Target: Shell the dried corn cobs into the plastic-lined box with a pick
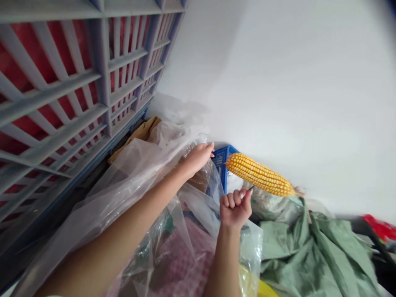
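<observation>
Biggest thing I can see is the white wall (297,78), w/ a big grey crate (102,62) by it on the left side, red stuff (18,55) showing thru the slats. Next comes a big clear plastic sheet (123,181), all crumply, under & around the person's arms. A green cloth (334,247) is bunched up on the right, & a pink checked cloth (185,251) shows thru the plastic, low in the middle. A blue crate (223,169) pokes up b/w the hands & the wall. Then the yellow corn cob (261,174), up in front of the wall: it's just above & right of the R hand (234,208), & well to the right of the L hand (199,157). Its long way slopes from upper left down to lower right, w/ the left end facing the L hand. R hand is nearer, right under the cob's left half. The 2 hands are apart. R hand is curled tight on a thin dark stick (251,187), the smallest bit, tip aimed up at the cob; can't tell if they touch. L hand reaches over the plastic, fingers close together; can't tell if it's gripping any.
</observation>
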The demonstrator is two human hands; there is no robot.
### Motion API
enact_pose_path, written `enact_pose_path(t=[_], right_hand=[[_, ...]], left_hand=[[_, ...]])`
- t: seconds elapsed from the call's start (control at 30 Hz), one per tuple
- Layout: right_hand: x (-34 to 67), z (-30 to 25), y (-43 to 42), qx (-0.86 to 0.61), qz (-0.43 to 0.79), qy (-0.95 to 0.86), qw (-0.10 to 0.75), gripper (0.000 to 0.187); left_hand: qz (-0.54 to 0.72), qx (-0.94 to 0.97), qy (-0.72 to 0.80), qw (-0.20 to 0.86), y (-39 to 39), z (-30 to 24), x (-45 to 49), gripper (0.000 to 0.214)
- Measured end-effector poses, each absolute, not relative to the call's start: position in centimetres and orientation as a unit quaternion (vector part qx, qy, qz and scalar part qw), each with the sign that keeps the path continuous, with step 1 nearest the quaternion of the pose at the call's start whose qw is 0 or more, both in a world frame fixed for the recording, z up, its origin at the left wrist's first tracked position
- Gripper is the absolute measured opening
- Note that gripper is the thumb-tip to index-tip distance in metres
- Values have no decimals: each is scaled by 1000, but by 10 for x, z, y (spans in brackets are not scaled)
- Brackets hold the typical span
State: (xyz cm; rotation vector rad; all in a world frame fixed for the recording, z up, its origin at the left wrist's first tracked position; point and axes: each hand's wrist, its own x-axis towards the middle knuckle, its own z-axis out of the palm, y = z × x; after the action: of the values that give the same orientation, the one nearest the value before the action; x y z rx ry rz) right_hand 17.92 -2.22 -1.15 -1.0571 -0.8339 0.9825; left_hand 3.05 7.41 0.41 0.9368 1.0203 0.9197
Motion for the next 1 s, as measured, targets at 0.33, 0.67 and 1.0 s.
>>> enact_pose_path(t=[0.33, 0.67, 1.0], right_hand=[[153, -16, -14, -367, 532, -323, 691, 38], [131, -31, 3, -646, 434, -247, 577, 26], [154, -13, -6, -407, 632, -258, 606, 22]], left_hand=[[394, 401, 220, 797, 65, 17, 28, 55], [373, 486, 208, 763, 64, 19, 13, 50], [593, 229, 414, 651, 87, 7, 5, 32]])
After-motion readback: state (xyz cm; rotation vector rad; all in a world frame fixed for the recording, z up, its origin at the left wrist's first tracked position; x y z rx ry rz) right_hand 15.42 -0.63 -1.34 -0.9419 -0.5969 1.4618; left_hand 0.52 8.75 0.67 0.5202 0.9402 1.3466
